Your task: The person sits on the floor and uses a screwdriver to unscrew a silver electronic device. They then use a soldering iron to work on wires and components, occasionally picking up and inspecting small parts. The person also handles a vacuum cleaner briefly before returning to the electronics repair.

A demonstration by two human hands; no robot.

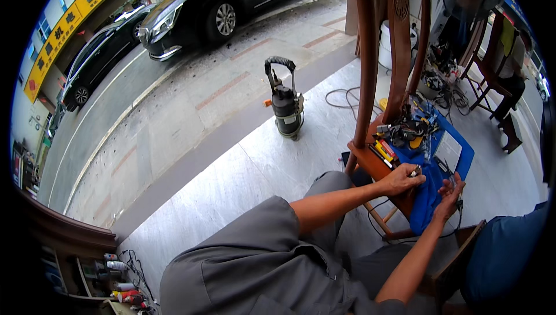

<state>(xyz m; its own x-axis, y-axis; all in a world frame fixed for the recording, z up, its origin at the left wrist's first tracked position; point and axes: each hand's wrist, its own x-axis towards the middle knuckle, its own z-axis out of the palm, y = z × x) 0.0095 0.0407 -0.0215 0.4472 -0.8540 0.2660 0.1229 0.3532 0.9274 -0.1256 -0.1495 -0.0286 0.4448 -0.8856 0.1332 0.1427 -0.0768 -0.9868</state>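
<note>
Your left hand (401, 180) is over the near part of the wooden chair's seat (366, 162), its fingers closed around a small metal piece (416, 170) that pokes out by the thumb, above the blue cloth (427, 196). Your right hand (450, 195) is just beside it, off the cloth's right side, palm turned up and fingers loosely curled; you cannot tell from here whether they grip anything. A dark cable end (460, 204) shows at the outer side of that hand.

The cloth hangs over the seat's near edge. Along the seat's left edge lie tools with yellow and red handles (384, 150); beyond them, toward the backrest (398, 42), is a jumble of dark parts (403, 132). A pale flat rectangle (448, 151) lies near the right corner of the blue covering. On the floor, well apart to the left of the chair, a black pump-like machine (286, 112) stands upright.
</note>
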